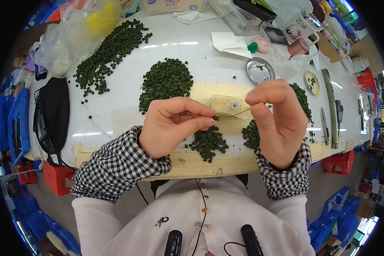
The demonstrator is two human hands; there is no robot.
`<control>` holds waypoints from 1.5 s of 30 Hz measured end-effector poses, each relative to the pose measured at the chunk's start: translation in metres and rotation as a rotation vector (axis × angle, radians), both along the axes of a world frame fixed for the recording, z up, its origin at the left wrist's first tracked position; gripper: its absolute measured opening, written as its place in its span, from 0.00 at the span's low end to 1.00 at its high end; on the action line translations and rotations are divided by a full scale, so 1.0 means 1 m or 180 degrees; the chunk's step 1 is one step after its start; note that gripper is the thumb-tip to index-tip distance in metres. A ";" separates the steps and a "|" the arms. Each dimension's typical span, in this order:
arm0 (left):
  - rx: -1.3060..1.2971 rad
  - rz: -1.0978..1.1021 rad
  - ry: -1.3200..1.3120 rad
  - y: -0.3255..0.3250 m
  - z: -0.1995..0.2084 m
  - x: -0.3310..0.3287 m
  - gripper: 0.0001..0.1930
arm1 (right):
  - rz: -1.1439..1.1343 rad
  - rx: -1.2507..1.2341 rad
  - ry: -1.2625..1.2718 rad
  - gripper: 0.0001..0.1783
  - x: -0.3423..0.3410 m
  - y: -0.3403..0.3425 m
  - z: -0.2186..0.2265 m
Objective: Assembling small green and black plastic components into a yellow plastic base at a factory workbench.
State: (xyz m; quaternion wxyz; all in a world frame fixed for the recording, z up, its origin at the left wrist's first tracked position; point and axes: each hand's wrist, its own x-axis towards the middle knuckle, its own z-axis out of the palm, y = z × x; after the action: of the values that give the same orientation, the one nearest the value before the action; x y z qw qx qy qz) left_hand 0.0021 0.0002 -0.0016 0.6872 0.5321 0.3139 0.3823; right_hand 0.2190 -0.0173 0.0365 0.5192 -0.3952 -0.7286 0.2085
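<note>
My left hand pinches a small dark green piece between thumb and forefinger. In my right hand the thumb and forefinger grip a thin metal needle-like rod, its tip pointing left at the green piece. Whether the tip touches the piece I cannot tell. Just behind the rod sits a cream-coloured block with a small whitish knob on it. Below my left fingertips lies a small pile of green pieces; another pile is partly hidden by my right hand.
Larger heaps of green pieces spread over the white table. A round metal lid, a white mug and white paper stand or lie at the back right. On the left are a black bag and plastic bags.
</note>
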 end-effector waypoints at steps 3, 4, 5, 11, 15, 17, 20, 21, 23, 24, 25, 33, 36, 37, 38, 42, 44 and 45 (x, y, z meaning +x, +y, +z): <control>0.0020 -0.0118 -0.0009 0.000 0.000 0.000 0.08 | 0.0487 -0.0532 0.0311 0.06 -0.004 0.001 -0.010; 0.0010 -0.0102 -0.0008 -0.001 -0.001 0.000 0.08 | 0.0599 -0.0806 0.0425 0.07 -0.006 -0.003 -0.009; 0.0000 -0.0086 -0.0008 -0.001 -0.003 0.000 0.08 | 0.0711 -0.1080 0.0538 0.08 -0.007 -0.005 -0.010; 0.0050 -0.0128 0.0061 -0.001 -0.001 0.000 0.08 | 0.0783 -0.1015 0.0318 0.09 -0.006 -0.003 -0.012; 0.0042 -0.0155 0.0037 -0.001 -0.001 -0.001 0.08 | 0.0664 -0.0717 0.0411 0.06 -0.009 0.000 -0.017; 0.0050 -0.0138 -0.0030 0.000 -0.002 -0.002 0.08 | 0.0788 -0.0884 0.0133 0.08 -0.006 -0.002 -0.012; 0.0019 -0.0131 -0.0048 -0.001 -0.001 -0.001 0.08 | 0.0787 -0.0895 0.0219 0.08 -0.007 -0.003 -0.013; 0.0010 -0.0131 -0.0041 -0.001 0.000 0.000 0.08 | 0.0652 -0.0913 0.0541 0.07 -0.008 -0.003 -0.012; 0.0011 -0.0120 -0.0015 -0.001 0.000 0.000 0.07 | 0.0379 -0.0940 0.1185 0.05 -0.012 -0.005 -0.012; 0.0014 -0.0103 0.0001 -0.001 0.000 0.000 0.07 | 0.0146 -0.0798 0.0967 0.04 -0.010 -0.004 -0.013; 0.0021 -0.0084 0.0008 -0.001 0.000 0.000 0.07 | -0.0087 -0.0654 0.0750 0.04 -0.006 -0.002 -0.015; 0.0232 0.0125 -0.0077 0.001 -0.004 -0.003 0.09 | -0.0591 0.0125 -0.1463 0.07 0.003 0.008 -0.019; 0.0194 0.0241 -0.0327 0.000 -0.003 -0.001 0.09 | -0.0702 0.0174 -0.1470 0.09 0.003 0.006 -0.015; 0.0225 0.0291 -0.0323 0.000 -0.003 -0.001 0.09 | -0.0748 0.0230 -0.1428 0.09 0.001 0.004 -0.014; 0.0257 0.0341 -0.0320 -0.001 -0.003 -0.002 0.09 | -0.0669 0.0268 -0.1328 0.10 0.000 0.002 -0.011; 0.0370 0.0492 -0.0290 -0.002 -0.002 -0.001 0.08 | -0.0158 -0.0061 -0.0801 0.15 -0.009 -0.014 -0.006; 0.0354 0.0477 -0.0269 -0.001 -0.001 0.000 0.08 | 0.0185 -0.0381 -0.0532 0.19 -0.014 -0.017 -0.006; 0.0335 0.0480 -0.0244 -0.001 -0.001 0.000 0.08 | 0.0253 -0.0437 -0.0450 0.19 -0.016 -0.016 -0.009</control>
State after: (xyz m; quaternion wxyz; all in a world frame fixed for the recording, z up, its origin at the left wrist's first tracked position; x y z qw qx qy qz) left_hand 0.0021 -0.0008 -0.0024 0.6390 0.5274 0.3059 0.4690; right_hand 0.2033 -0.0336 0.0277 0.4295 -0.4143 -0.7625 0.2499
